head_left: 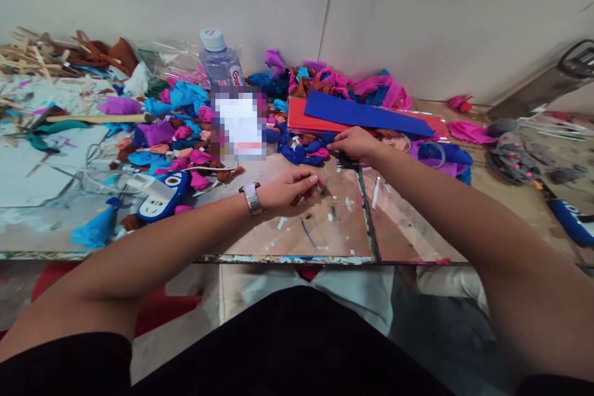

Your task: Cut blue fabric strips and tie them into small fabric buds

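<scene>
My left hand (292, 189) rests on the glass-topped table (408, 229), a silver watch on its wrist. Its fingers are curled and pinched around something small that I cannot make out. My right hand (355, 142) reaches further back, fingers closed down beside a cluster of dark blue fabric buds (299, 151); what it grips is hidden. Just behind that hand lie a blue felt sheet (366, 112) and a red felt sheet (297, 116). A heap of pink, purple, blue and brown fabric buds (185, 136) spreads to the left.
A plastic water bottle (220, 62) stands at the back by the wall. Wooden sticks (32, 55) pile up at far left. A blue-and-white tool (164, 195) lies near my left arm. Dark clutter (520, 158) and a metal frame (557, 77) sit right.
</scene>
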A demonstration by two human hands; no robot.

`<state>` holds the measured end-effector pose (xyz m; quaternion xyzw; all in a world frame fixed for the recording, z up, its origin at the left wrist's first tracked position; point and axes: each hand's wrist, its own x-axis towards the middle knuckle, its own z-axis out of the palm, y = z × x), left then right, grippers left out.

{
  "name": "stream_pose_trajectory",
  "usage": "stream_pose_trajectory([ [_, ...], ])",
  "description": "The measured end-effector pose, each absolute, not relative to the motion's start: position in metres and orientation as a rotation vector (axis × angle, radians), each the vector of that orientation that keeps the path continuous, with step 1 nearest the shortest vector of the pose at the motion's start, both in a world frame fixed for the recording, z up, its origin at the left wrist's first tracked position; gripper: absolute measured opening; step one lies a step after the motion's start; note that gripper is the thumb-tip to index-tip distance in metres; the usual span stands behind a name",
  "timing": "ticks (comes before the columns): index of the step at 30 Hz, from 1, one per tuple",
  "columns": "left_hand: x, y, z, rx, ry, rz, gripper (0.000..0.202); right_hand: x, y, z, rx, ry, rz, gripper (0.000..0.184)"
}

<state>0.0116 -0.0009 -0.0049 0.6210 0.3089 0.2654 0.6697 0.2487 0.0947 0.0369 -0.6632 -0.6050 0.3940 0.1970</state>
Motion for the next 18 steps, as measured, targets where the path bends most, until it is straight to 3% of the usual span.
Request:
stream_pose_trajectory([
  [10,0.012,-0.001,-0.007,1.400,0.691,0.601,0.064,0.262,0.092,0.055,-1.921,-1.955,0.776,0.016],
  [12,0.012,0.000,-0.008,1.417,0.684,0.600,0.064,0.275,0.097,0.060,-1.883,-2.044,0.583,0.022],
  [16,0.012,0.000,-0.008,1.425,0.684,0.604,0.067,0.302,0.112,0.060,-1.616,-2.376,-0.107,0.031],
  [18,0.012,-0.001,-0.007,1.416,0.686,0.603,0.065,0.312,0.117,0.055,-1.586,-2.534,-0.268,0.034],
])
